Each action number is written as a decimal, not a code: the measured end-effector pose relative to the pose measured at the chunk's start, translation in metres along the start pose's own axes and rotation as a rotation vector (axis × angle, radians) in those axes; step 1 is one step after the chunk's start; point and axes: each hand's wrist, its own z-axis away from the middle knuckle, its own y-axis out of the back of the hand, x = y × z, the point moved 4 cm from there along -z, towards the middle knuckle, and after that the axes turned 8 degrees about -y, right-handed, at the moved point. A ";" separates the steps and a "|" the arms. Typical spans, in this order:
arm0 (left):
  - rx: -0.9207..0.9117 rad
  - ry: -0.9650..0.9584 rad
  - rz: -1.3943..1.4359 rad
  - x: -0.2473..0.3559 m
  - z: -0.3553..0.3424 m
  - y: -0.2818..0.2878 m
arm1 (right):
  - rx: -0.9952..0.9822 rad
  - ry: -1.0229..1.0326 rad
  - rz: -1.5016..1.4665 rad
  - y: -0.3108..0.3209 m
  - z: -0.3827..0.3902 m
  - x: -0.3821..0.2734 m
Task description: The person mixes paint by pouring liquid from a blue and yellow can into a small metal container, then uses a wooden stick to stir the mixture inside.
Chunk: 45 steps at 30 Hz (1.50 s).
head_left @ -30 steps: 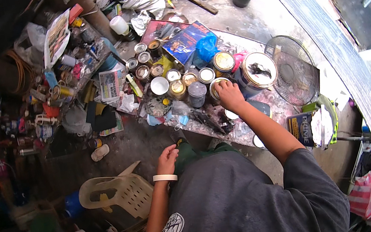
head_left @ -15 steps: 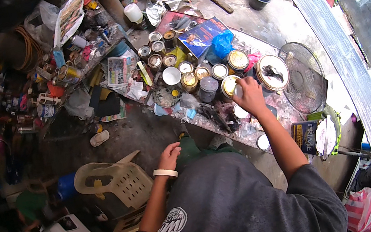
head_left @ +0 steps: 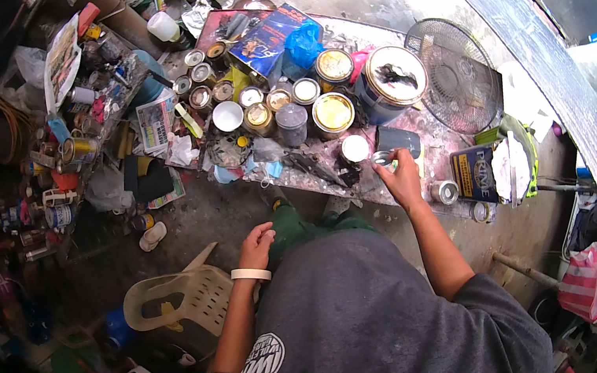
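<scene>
My right hand is above the table's near side, its fingers closed round the rim of a small round container that they partly cover. Just left of it stands a small tin with a white top. Farther back is an open can with yellow contents, beside a lidded grey tub. A large can with a dark smear on its pale top stands behind my right hand. My left hand hangs off the table's near edge, fingers loosely bent, nothing in it.
Several small tins and a white bowl crowd the table's left half. A round wire fan guard lies to the right, near a dark blue rectangular can. A short tin stands near the front edge. A plastic chair is at lower left.
My right hand has moved from over the can with yellow contents toward the table's near edge, with the small container in its fingers. My left hand stays nearly where it was. The view has shifted.
</scene>
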 end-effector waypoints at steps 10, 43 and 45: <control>-0.010 0.012 -0.030 0.006 0.004 -0.003 | -0.084 0.087 0.090 -0.021 -0.001 -0.010; 0.024 0.013 -0.041 0.004 0.014 0.007 | -0.028 0.260 0.270 -0.078 -0.024 -0.005; 0.022 0.007 -0.039 0.002 0.015 0.006 | -0.027 0.259 0.263 -0.078 -0.024 -0.004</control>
